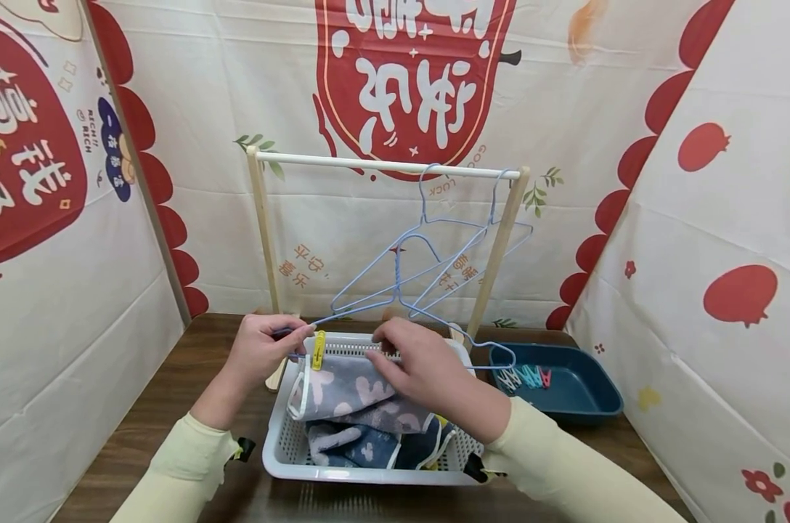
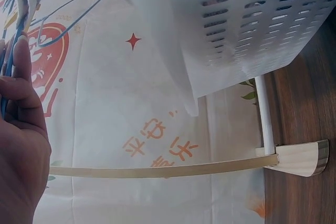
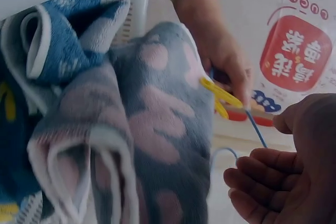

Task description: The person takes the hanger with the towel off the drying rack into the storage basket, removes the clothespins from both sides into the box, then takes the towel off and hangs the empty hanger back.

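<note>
My left hand (image 1: 259, 350) grips the left end of a blue wire hanger (image 1: 354, 311). A yellow clothespin (image 1: 319, 350) clips a grey towel with pink shapes (image 1: 362, 385) to the hanger's lower bar, beside the left fingertips. The towel hangs down into a white basket (image 1: 369, 476). My right hand (image 1: 428, 363) hovers over the towel's right part; in the right wrist view its fingers are loosely bent with nothing between them. Beneath lies a dark blue patterned towel (image 1: 349, 444) in the basket. In the left wrist view, the left hand (image 2: 21, 124) pinches the hanger.
Two more blue hangers (image 1: 423, 190) hang from a white rod (image 1: 343, 161) on a wooden stand behind the basket. To the right, a dark blue tray (image 1: 584, 388) holds several clothespins (image 1: 528, 375). Printed cloth walls enclose the brown table (image 1: 147, 414).
</note>
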The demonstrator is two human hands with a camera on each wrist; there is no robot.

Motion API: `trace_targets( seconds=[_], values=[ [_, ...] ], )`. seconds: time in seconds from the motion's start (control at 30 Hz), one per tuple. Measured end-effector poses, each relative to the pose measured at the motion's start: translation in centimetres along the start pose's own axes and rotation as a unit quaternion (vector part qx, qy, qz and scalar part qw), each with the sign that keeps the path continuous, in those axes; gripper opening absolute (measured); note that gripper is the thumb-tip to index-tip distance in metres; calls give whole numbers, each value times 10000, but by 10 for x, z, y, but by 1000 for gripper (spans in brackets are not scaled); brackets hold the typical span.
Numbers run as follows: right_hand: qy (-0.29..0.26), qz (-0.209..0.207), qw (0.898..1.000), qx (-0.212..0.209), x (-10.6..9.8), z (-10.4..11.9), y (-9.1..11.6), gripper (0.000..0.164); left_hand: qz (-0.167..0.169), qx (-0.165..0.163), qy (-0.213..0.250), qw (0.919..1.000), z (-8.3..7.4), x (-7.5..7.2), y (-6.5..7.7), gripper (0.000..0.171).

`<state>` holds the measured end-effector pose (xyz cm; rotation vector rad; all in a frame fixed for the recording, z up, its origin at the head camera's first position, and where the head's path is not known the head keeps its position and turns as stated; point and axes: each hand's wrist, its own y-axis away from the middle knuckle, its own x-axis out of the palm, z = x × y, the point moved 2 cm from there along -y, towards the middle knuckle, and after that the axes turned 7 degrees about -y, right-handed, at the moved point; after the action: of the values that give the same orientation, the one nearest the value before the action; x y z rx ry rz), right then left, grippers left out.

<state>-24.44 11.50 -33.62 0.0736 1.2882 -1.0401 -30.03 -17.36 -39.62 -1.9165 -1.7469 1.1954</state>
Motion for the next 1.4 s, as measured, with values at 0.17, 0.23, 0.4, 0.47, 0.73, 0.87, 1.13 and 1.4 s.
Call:
trace_targets(
  seconds=[0.17,0.23,0.4,0.47,0.73,0.87,1.13,1.4],
  values=[
    [-246,563,9962,609,19,2,-20,23,10,-7,11,10000,1,0,0,12],
    [-394,693,9938,773,25,3,-27,25,20,7,9,10000,1,0,0,9],
    [-827,906,9858,1150,37,8,-41,34,8,95,46,9999,3,0,-1,13],
    [-986,953,9816,1328,41,11,-45,39,6,110,72,9999,3,0,-1,15],
    [-1796,768,9654,1729,56,15,-57,39,35,113,56,9999,2,3,-2,15],
    [-2079,434,9596,1847,61,13,-60,29,42,68,69,9999,2,4,-2,15],
    [-2425,145,9516,1884,66,10,-59,19,77,51,84,9999,2,4,-1,14],
    [-2398,-163,9572,1615,65,11,-57,14,79,30,52,10000,2,3,-1,13]
  ],
)
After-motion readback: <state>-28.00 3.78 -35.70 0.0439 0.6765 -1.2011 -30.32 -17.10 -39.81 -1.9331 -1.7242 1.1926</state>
